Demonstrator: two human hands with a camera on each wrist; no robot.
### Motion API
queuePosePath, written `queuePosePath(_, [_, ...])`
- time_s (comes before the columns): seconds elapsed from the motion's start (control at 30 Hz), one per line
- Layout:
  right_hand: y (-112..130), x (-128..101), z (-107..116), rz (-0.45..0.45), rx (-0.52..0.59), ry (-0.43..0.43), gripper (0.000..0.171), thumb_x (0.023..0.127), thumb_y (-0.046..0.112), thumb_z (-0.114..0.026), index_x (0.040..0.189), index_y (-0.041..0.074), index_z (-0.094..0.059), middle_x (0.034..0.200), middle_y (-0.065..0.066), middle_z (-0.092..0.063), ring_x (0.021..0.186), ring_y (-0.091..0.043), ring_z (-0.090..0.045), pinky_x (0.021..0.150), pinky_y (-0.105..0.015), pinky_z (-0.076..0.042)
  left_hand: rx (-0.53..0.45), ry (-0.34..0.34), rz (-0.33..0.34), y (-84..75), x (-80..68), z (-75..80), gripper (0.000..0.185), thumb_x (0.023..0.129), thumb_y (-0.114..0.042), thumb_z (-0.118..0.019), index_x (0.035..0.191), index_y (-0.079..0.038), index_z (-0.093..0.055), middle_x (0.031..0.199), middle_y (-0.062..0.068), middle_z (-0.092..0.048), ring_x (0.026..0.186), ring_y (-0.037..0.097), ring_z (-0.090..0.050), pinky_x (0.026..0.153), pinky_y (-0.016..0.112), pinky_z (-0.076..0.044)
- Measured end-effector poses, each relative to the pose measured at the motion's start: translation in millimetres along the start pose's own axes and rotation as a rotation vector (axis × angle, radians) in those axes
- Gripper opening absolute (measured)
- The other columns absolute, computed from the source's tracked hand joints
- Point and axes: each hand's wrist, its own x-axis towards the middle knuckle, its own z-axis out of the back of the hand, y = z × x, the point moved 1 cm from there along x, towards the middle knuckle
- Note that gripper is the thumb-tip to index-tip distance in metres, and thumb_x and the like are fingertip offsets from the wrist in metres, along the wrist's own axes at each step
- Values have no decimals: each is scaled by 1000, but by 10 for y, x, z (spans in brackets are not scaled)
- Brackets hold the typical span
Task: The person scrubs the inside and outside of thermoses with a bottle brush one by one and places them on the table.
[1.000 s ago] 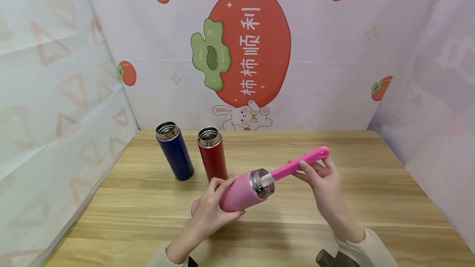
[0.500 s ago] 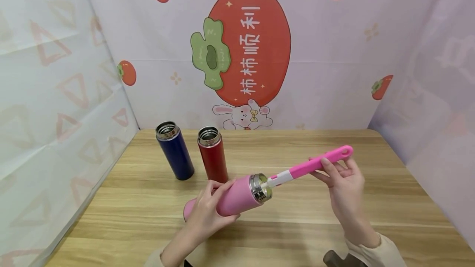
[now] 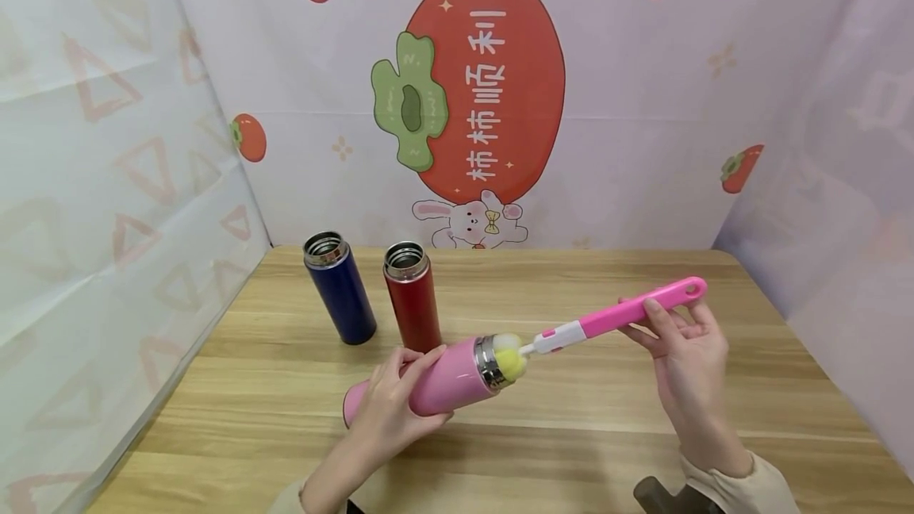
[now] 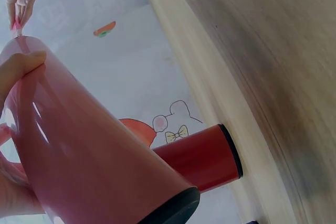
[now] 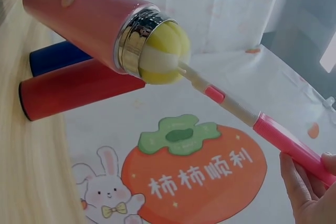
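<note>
My left hand (image 3: 391, 403) grips a pink thermos bottle (image 3: 453, 381) round its body, tilted with its lidless steel mouth up to the right. In my right hand (image 3: 687, 355) the pink handle of a bottle brush (image 3: 621, 317) is pinched between thumb and fingers. The brush's yellow and white sponge head (image 5: 167, 53) bulges out of the bottle mouth, with its inner part hidden inside. In the left wrist view the bottle's dark base (image 4: 173, 208) points toward the lower right.
A blue bottle (image 3: 341, 292) and a red bottle (image 3: 414, 300) stand upright and uncapped on the wooden table (image 3: 557, 458), behind and left of the pink one. A printed cloth backdrop (image 3: 607, 141) rises at the table's far edge, with cloth walls on both sides.
My right hand has drawn the brush out to the right, so its white shaft and then its sponge head have come into view. The pink bottle has shifted slightly left in my left hand.
</note>
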Motion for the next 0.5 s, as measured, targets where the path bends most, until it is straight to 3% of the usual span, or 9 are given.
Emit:
queuePosePath(0.2, [-9,2,-5,-1,-4,-51,19,81,-15,-49,99,-7,-48,75,-17,-64,69,-26,-65,62,-39,-49,20,-42,-49,-25,48,-18,74,48,-32,-83,116,-20,-56,93,2,-48,81,15,-50,66,31,-41])
queuePosePath(0.5, [-40,-25,-25,-10,-57,-39,19,83,-13,-48,100,-6,-45,76,-15,-64,70,-24,-65,65,-37,-50,51,-47,-42,-88,113,-15,72,48,-36,-82,114,-20,-58,92,3,-49,80,16,-50,65,30,-40])
